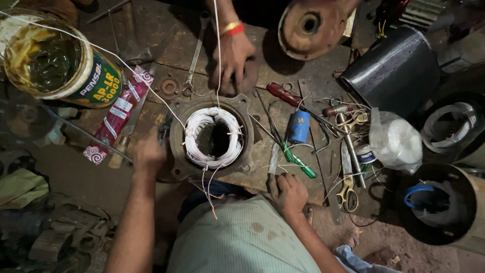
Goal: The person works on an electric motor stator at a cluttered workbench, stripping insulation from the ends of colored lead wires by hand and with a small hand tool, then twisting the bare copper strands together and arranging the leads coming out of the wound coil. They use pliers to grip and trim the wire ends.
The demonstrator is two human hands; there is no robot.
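My left hand (148, 154) sits on the left rim of the round rusty metal motor housing (178, 132), fingers curled against it; blurred, so can't tell if they're pinching anything. My right hand (288, 191) is at the bench's near edge, just right of the housing, fingers closed round the lower end of a thin flat metal strip (273, 159) that points up twd the housing. Housing lies in the middle of the worn wooden workbench (166, 30), open side up, w/ a ring of white-wrapped coil winding (193, 139) inside and a few loose wire tails hanging twd me. A white string (217, 60) runs up from the winding past another person's hand w/ orange and gold bangles (232, 58), which presses flat on a dark round plate at the far side. Right of the housing: a small blue cylindrical capacitor (299, 126), a green-handled screwdriver (299, 161), a red-handled screwdriver (280, 93), brass-handled scissors (346, 192). Far left: an open tin of dark grease (48, 60) and a long maroon-and-white wrapped packet (117, 115).
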